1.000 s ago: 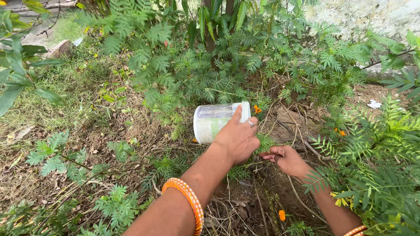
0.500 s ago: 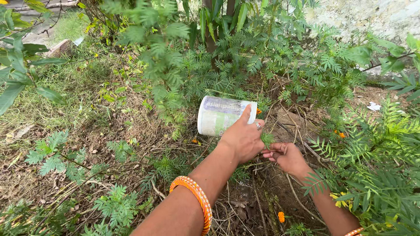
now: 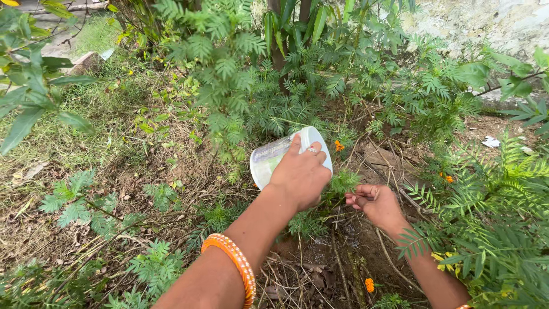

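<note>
I am gripping the white plastic container (image 3: 274,157) in my left hand (image 3: 300,177), now tipping it further, mouth lowering toward the small green plant (image 3: 345,182). My right hand (image 3: 374,204), fingers loosely curled and holding nothing, is hovering beside the stem above bare soil (image 3: 320,257).

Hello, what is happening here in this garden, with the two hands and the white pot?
A person bends over a garden bed of feathery green plants. The left hand grips a white plastic container, tipped on its side above the soil. The right hand is low beside a small green seedling, its fingers curled, near dry stems and dark soil. Orange marigold flowers show among the leaves. An orange bangle sits on the left forearm.
</note>
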